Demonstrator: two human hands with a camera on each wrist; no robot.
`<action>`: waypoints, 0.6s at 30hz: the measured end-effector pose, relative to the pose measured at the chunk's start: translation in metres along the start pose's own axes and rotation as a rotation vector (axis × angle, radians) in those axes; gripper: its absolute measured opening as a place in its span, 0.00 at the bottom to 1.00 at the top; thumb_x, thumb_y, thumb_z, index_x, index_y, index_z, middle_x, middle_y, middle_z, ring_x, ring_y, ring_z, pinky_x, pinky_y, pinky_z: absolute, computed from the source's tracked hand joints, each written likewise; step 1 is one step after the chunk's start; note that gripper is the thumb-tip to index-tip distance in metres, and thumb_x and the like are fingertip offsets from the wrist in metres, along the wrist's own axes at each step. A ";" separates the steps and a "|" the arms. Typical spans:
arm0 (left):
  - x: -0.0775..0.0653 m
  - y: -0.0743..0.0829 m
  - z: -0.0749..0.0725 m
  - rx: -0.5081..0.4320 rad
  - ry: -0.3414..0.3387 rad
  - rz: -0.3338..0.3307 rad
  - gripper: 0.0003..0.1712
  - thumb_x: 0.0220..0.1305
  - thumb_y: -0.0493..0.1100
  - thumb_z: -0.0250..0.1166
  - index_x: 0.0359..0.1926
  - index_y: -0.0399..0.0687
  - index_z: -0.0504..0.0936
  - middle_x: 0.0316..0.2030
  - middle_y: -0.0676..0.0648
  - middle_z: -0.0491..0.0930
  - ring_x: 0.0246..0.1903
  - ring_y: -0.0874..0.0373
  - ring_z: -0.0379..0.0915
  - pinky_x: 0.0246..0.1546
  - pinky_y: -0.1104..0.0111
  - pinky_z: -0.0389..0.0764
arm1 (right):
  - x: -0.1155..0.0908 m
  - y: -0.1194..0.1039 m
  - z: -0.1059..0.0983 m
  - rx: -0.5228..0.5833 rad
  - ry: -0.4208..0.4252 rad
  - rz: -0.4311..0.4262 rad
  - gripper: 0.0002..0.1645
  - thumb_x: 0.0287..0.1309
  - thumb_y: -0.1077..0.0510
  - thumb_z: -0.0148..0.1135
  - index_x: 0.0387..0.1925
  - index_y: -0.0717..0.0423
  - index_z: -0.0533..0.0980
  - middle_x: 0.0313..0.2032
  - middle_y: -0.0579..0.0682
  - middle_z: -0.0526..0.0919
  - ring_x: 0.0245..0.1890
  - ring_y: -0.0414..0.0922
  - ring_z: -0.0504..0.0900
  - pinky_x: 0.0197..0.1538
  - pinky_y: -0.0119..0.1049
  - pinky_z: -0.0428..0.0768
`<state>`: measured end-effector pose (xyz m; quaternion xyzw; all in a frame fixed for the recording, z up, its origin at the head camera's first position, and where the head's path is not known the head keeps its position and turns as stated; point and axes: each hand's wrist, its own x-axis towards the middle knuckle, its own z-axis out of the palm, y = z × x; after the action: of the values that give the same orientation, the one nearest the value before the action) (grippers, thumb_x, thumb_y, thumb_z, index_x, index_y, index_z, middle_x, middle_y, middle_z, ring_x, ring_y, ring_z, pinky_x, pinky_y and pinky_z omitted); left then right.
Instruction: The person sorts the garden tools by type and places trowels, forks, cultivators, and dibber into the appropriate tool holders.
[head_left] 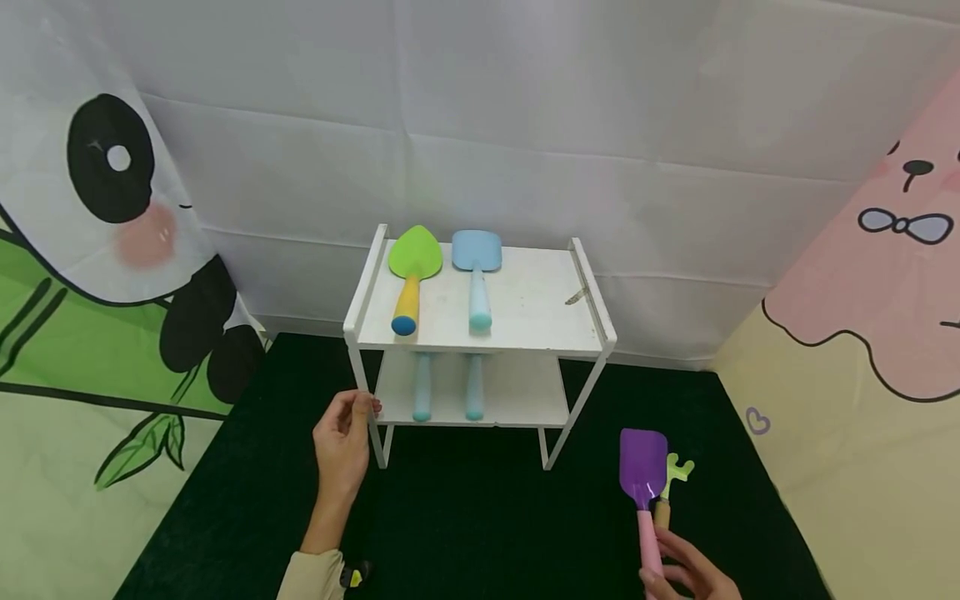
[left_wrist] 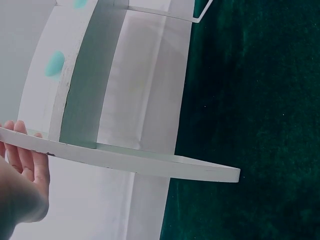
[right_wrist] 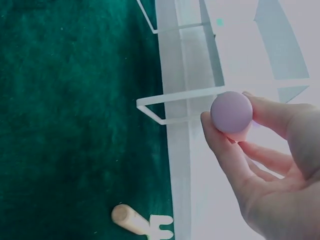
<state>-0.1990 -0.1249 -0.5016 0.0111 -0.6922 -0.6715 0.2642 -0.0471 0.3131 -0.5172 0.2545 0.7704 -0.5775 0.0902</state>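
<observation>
My right hand (head_left: pixel 693 571) pinches the pink handle of a toy shovel (head_left: pixel 642 467) with a purple blade, held upright over the floor. In the right wrist view the handle's round end (right_wrist: pixel 231 112) sits between thumb and fingers. At the white shelf's left front leg (head_left: pixel 360 367) is my left hand (head_left: pixel 343 446), its fingers bent around the leg; the left wrist view shows fingers (left_wrist: pixel 27 160) passing behind it. A green toy trowel (head_left: pixel 416 250) with a yellow handle and a light blue toy shovel (head_left: pixel 477 250) lie side by side on the upper shelf.
Two light blue handles (head_left: pixel 423 387) stick out on the lower shelf board (head_left: pixel 525 400); their heads are hidden. A small toy rake (head_left: pixel 678 471) with a wooden handle lies on the dark green floor (head_left: pixel 465 517), partly behind the purple shovel. White cloth (head_left: pixel 637 125) hangs behind the shelf.
</observation>
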 end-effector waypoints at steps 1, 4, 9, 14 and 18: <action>0.000 -0.001 0.000 -0.001 0.001 0.000 0.16 0.80 0.44 0.56 0.45 0.32 0.79 0.37 0.46 0.81 0.39 0.58 0.80 0.46 0.77 0.81 | -0.002 -0.002 0.001 0.001 0.002 -0.007 0.48 0.54 0.48 0.79 0.71 0.59 0.68 0.62 0.62 0.76 0.46 0.51 0.86 0.44 0.46 0.88; 0.000 -0.002 0.001 -0.003 0.003 -0.003 0.16 0.80 0.44 0.56 0.45 0.31 0.79 0.37 0.46 0.81 0.39 0.59 0.80 0.46 0.77 0.81 | -0.005 -0.006 0.004 0.009 0.006 -0.022 0.48 0.53 0.48 0.79 0.71 0.59 0.69 0.62 0.61 0.76 0.47 0.51 0.86 0.45 0.45 0.88; 0.000 -0.001 0.002 0.011 0.008 -0.008 0.17 0.80 0.44 0.56 0.45 0.30 0.79 0.38 0.45 0.81 0.39 0.60 0.80 0.46 0.78 0.80 | -0.011 -0.014 0.009 0.020 0.007 -0.048 0.44 0.55 0.52 0.78 0.70 0.57 0.70 0.60 0.60 0.77 0.48 0.52 0.85 0.44 0.43 0.88; 0.000 -0.001 0.002 0.012 0.010 -0.008 0.17 0.80 0.44 0.56 0.45 0.30 0.79 0.38 0.45 0.82 0.39 0.61 0.80 0.46 0.78 0.80 | -0.017 -0.026 0.013 -0.001 -0.006 -0.081 0.39 0.59 0.56 0.76 0.70 0.55 0.71 0.57 0.59 0.79 0.49 0.52 0.85 0.43 0.41 0.88; 0.000 -0.002 0.002 0.010 0.009 -0.008 0.18 0.79 0.45 0.57 0.46 0.30 0.80 0.38 0.45 0.81 0.40 0.60 0.80 0.46 0.78 0.80 | -0.023 -0.038 0.017 -0.037 -0.020 -0.127 0.37 0.59 0.60 0.75 0.68 0.55 0.73 0.59 0.58 0.79 0.48 0.52 0.86 0.42 0.39 0.88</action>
<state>-0.2001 -0.1230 -0.5034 0.0182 -0.6942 -0.6692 0.2644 -0.0489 0.2832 -0.4810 0.1975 0.7946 -0.5703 0.0659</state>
